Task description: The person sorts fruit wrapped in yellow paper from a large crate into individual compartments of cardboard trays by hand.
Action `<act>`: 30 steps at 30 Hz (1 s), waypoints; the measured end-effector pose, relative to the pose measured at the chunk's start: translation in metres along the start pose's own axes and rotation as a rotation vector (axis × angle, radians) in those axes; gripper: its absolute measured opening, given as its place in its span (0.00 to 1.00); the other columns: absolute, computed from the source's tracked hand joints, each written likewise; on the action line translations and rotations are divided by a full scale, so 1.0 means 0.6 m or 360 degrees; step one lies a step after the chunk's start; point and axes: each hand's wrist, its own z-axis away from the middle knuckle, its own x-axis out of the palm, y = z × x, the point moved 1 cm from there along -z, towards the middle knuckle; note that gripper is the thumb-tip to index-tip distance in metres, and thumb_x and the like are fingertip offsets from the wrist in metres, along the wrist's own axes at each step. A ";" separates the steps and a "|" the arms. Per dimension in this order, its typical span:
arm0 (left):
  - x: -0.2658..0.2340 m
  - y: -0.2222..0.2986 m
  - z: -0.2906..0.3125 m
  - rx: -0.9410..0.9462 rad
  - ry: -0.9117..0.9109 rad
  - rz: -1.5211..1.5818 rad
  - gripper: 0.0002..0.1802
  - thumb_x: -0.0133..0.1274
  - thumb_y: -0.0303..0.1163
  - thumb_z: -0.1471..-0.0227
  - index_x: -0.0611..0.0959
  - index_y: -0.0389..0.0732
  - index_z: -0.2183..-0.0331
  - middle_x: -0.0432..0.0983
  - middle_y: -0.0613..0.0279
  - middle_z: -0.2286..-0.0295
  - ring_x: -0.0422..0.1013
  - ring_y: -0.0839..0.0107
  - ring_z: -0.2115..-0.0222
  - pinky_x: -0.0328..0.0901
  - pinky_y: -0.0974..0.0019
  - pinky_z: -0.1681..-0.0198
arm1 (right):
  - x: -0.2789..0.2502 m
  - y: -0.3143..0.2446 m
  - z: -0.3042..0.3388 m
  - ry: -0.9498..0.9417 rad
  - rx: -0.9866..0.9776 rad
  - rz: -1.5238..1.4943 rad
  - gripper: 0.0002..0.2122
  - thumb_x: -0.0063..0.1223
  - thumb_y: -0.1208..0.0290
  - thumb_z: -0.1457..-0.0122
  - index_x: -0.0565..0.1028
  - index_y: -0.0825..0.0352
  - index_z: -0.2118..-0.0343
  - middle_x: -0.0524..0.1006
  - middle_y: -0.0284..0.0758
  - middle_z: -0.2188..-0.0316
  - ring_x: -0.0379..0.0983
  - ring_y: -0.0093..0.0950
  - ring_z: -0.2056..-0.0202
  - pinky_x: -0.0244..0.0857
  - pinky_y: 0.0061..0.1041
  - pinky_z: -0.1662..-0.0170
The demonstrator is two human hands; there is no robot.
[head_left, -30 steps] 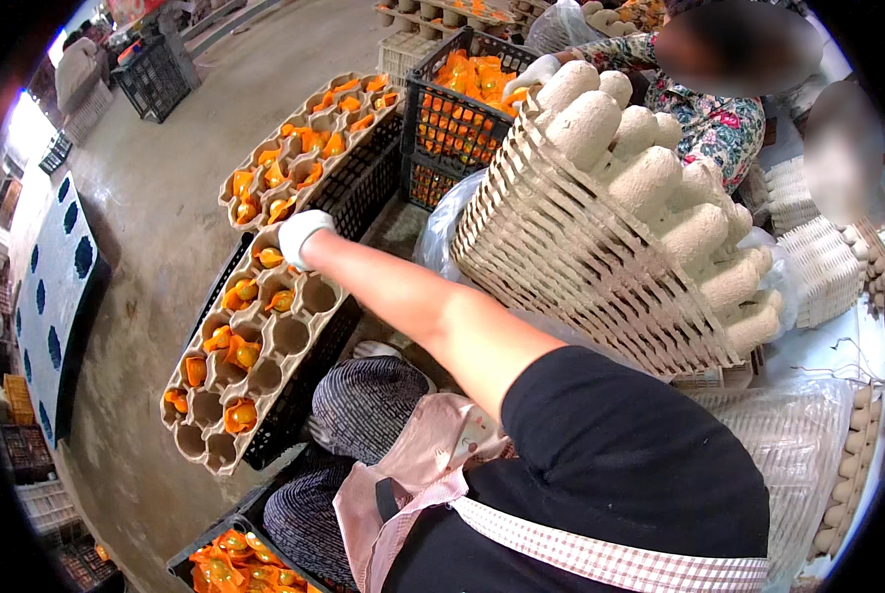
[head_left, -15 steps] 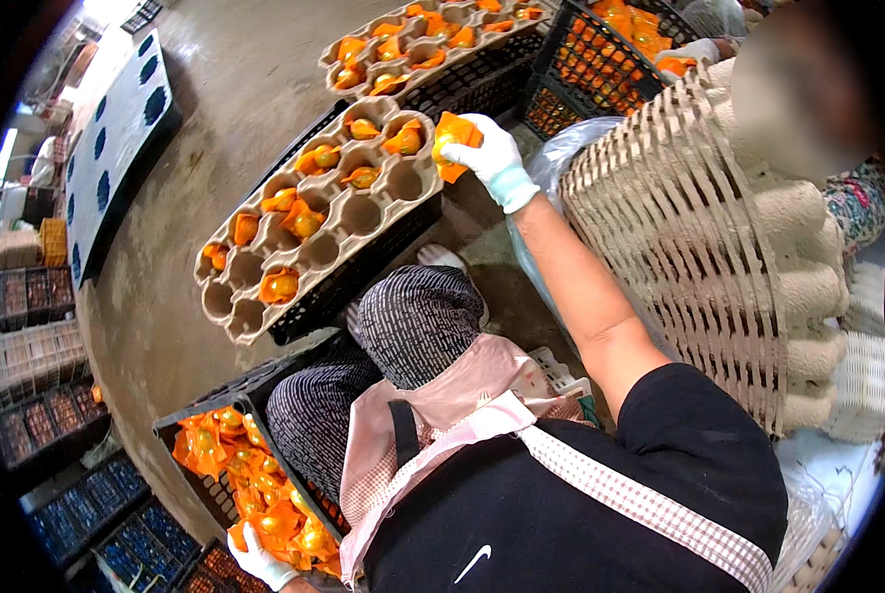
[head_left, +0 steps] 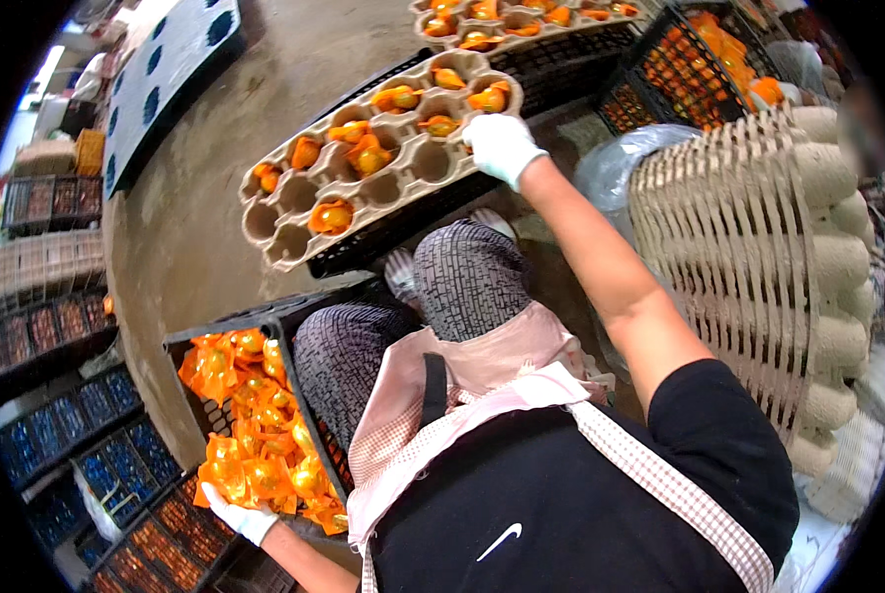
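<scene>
At the right end of a grey-brown pulp tray point(head_left: 378, 188), my gloved right hand point(head_left: 502, 148) closes round an orange-wrapped fruit at a cup. Only a sliver of orange shows past its fingers. Several wrapped yellow fruits point(head_left: 368, 155) sit in other cups, among vacant ones. At lower left, my gloved left hand point(head_left: 243, 516) grips a wrapped fruit point(head_left: 223, 476) by the near corner of a black crate point(head_left: 286, 346). Its fingertips are partly hidden under the orange wrap. More wrapped fruits point(head_left: 250, 420) fill that crate.
A tall stack of pulp trays point(head_left: 719, 277) stands at my right, beside clear plastic point(head_left: 640, 163). Beyond are another filled tray point(head_left: 522, 22) and a black crate of orange fruit point(head_left: 675, 74). Stacked crates point(head_left: 52, 425) line the left, and a pale board with dark holes point(head_left: 171, 79) lies farther off.
My right hand has lowered the wrapped fruit from beside the tray into its right end. My left hand has shifted along the crate's fruit. The whole view has turned slightly.
</scene>
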 end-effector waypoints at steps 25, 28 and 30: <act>0.099 -0.081 0.045 0.0128 -0.0585 0.0308 0.23 0.51 0.42 0.38 0.70 0.39 0.47 0.74 0.59 0.54 0.73 0.69 0.54 0.69 0.63 0.51 | -0.104 -0.700 0.223 -0.0476 -0.0948 -0.1608 0.23 0.69 0.59 0.56 0.72 0.64 0.59 0.77 0.40 0.64 0.77 0.34 0.63 0.69 0.29 0.56; 0.077 -0.097 0.006 0.0064 -0.0793 0.0108 0.30 0.50 0.50 0.39 0.68 0.38 0.45 0.74 0.57 0.55 0.73 0.67 0.54 0.70 0.63 0.52 | -0.098 -0.705 0.225 -0.0397 -0.1117 -0.1878 0.22 0.69 0.60 0.54 0.74 0.64 0.58 0.77 0.38 0.62 0.76 0.30 0.60 0.68 0.28 0.53; 0.093 -0.073 0.015 -0.0122 -0.1239 0.0170 0.42 0.47 0.62 0.43 0.67 0.35 0.44 0.74 0.52 0.54 0.73 0.63 0.53 0.71 0.61 0.52 | -0.117 -0.692 0.219 -0.0674 -0.0938 -0.2043 0.23 0.68 0.59 0.52 0.74 0.66 0.56 0.77 0.38 0.61 0.74 0.28 0.55 0.65 0.27 0.49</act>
